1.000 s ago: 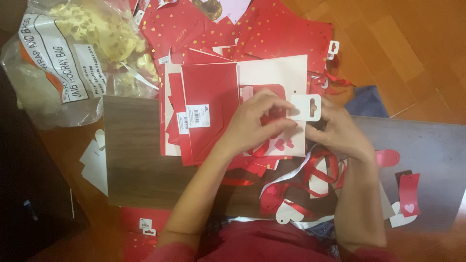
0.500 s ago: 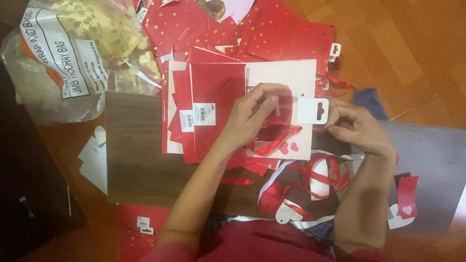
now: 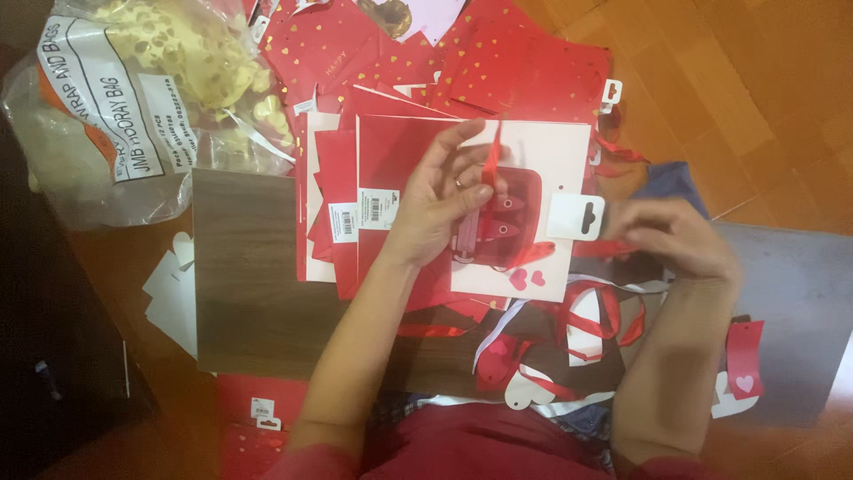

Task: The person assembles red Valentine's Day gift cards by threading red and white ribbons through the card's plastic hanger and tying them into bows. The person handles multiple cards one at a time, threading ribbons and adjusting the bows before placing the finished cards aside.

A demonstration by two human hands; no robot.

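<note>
Fingers of the left hand [image 3: 444,200] pinch a red ribbon [image 3: 491,169] over the white-and-red gift bag [image 3: 542,160]. Right hand [image 3: 675,236], just right, grasps a white hang tag [image 3: 575,216]; red bags [image 3: 391,142] lie stacked beneath.

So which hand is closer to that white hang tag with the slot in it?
Right. The right hand is just beside the white hang tag, fingers almost touching it; the left hand lies farther off, holding a red ribbon.

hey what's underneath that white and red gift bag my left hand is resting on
Under the gift bag lies a fanned stack of flat red bags, their edges and white labels showing at its left. The left hand covers the bag's middle. What lies beneath the stack is covered.
</note>
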